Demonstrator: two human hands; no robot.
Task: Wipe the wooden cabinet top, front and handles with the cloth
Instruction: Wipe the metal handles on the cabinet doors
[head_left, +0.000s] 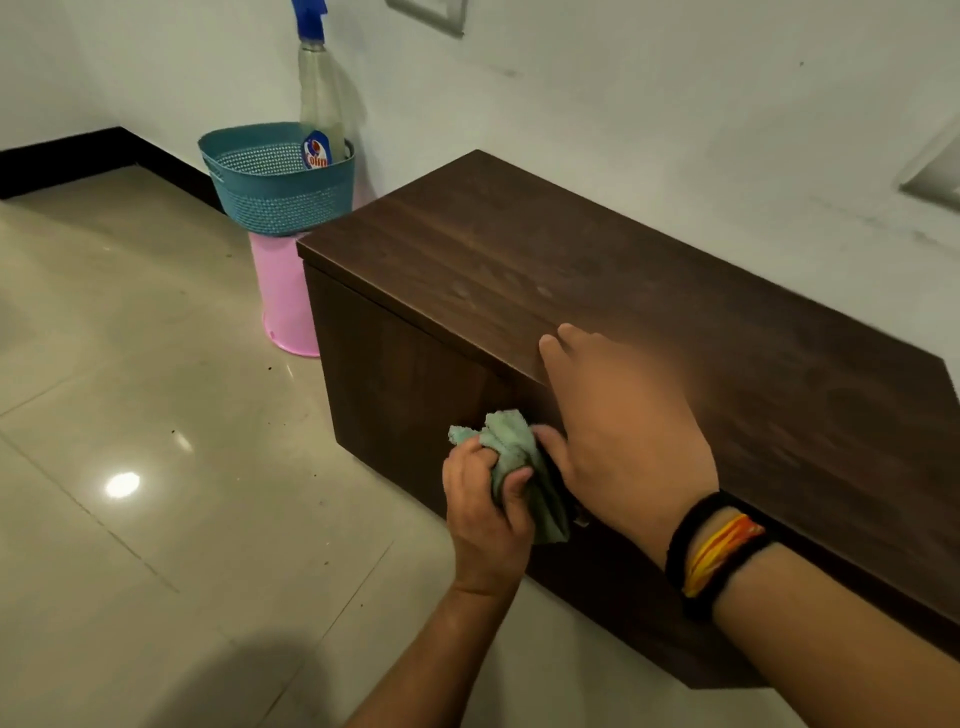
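The left hand (485, 506) is closed in a fist, knuckles up, its forearm reaching in from below. The right hand (618, 431) is spread flat, palm down, fingers (558, 345) extended forward. Black and orange-yellow bands (719, 553) are worn on the right wrist.

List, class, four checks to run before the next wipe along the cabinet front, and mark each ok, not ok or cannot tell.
1. Cloth gripped in left hand: ok.
2. Cloth against the front of the wooden cabinet: ok.
3. Right hand bracing on the top edge: ok.
4. Handle reached by the cloth: cannot tell, hands cover it.
5. Spray bottle within reach in the blue basket: cannot tell.
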